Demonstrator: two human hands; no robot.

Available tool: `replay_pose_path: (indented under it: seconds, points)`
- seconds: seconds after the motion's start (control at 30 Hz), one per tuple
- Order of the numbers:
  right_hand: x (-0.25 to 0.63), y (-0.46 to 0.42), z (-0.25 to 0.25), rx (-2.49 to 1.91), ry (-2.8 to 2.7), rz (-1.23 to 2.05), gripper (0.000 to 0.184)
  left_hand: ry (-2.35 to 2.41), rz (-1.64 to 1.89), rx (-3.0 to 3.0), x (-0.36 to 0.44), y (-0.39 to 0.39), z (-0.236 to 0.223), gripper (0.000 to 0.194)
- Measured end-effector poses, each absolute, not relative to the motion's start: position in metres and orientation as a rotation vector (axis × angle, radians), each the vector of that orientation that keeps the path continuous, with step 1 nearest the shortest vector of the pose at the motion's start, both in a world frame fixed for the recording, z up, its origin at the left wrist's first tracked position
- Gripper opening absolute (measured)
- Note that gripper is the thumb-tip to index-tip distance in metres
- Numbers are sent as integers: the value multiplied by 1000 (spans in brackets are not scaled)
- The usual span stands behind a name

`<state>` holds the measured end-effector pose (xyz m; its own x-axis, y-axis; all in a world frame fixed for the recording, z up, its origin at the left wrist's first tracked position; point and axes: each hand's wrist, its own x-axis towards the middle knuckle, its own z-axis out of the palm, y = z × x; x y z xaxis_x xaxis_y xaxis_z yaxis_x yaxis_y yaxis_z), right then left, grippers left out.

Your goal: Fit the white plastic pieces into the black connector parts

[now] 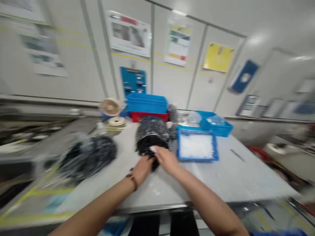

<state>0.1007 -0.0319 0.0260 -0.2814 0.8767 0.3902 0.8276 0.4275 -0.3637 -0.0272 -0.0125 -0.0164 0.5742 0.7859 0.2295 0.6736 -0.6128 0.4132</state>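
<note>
The picture is smeared by motion. Both my hands reach to a clear plastic bag full of small black parts (152,136) at the middle of a grey table (221,177). My left hand (141,170), with a brown band at the wrist, is at the bag's near end with its fingers curled onto it. My right hand (166,159) lies over the same end, fingers bent on the plastic. A second, larger bag of black parts (90,157) lies to the left, apart from both hands.
A blue tray of white pieces (197,146) sits just right of the bag. Behind stand a blue crate (147,103) on a red one, another blue bin (216,124), a small fan (110,106) and a tape roll (116,121). Posters hang on the wall.
</note>
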Motion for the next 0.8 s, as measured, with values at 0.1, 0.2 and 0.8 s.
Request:
replay_pose_path:
  seconds: [0.1,0.2,0.8]
  points:
    - [115,-20,19,-1298,-2094,248,37,1254,505,2492,-52,-6,-6,39]
    - [128,-18,17,-1292,-2012,308,36,1191,486,2484,-61,7,16,34]
    - [130,-34,-4,-1443,-2076,310,29,1372,376,2488,-68,-15,31,14]
